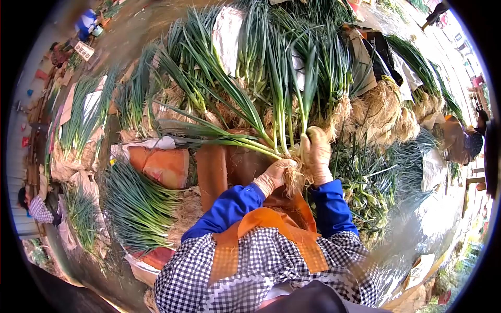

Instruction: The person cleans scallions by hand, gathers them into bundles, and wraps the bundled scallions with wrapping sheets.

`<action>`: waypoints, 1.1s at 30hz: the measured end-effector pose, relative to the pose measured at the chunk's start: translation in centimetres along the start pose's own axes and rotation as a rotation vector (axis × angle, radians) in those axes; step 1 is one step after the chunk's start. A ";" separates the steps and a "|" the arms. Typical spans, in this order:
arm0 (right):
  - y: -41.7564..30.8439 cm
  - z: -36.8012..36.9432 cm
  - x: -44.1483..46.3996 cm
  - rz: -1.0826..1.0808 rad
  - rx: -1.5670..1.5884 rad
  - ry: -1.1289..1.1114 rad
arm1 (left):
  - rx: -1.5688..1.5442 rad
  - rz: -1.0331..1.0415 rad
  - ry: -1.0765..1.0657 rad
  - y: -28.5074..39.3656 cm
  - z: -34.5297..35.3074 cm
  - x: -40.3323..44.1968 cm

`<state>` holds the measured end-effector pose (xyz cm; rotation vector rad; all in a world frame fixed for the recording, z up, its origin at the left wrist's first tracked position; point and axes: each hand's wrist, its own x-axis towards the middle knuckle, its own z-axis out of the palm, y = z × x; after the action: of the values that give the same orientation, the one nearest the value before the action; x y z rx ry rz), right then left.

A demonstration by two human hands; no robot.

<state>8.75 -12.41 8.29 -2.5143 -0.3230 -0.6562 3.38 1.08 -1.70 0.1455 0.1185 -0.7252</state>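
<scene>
My left hand (276, 175), in a pale glove, is closed round the lower ends of a loose fan of spring onions (282, 115). Their shaggy roots (295, 180) hang below the fist, and the long green leaves spread upward and to the left. Close beside it, my right hand (315, 148), also gloved, has its fingers wrapped round the white lower part of one spring onion stalk (304, 117). An orange-brown apron (214, 164) lies across my lap under both hands.
Bundles of spring onions (381, 112) with roots toward me line the ground ahead. A trimmed heap (138, 203) lies left, near an orange sack (159, 166). Loose leaves (365, 193) cover the right side. Other people (39, 208) work at the far left and right.
</scene>
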 end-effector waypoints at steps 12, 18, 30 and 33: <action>0.2 -10.9 -0.9 0.215 1.123 -0.674 | 0.110 0.030 0.154 2.6 6.8 -2.4; 6.2 -6.6 -3.0 0.164 0.231 -0.326 | 0.180 0.040 -0.095 5.3 7.8 -4.0; 2.5 -7.8 -3.3 0.429 1.525 -0.283 | -0.297 -0.067 -0.229 14.6 25.0 -13.5; 9.3 -6.8 -5.9 0.632 1.512 -0.354 | 0.024 0.124 -0.225 15.4 31.3 -16.0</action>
<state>4.29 -24.41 6.50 -1.0943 -0.0473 0.2874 3.60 17.46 33.01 0.0923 -0.1134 -0.6152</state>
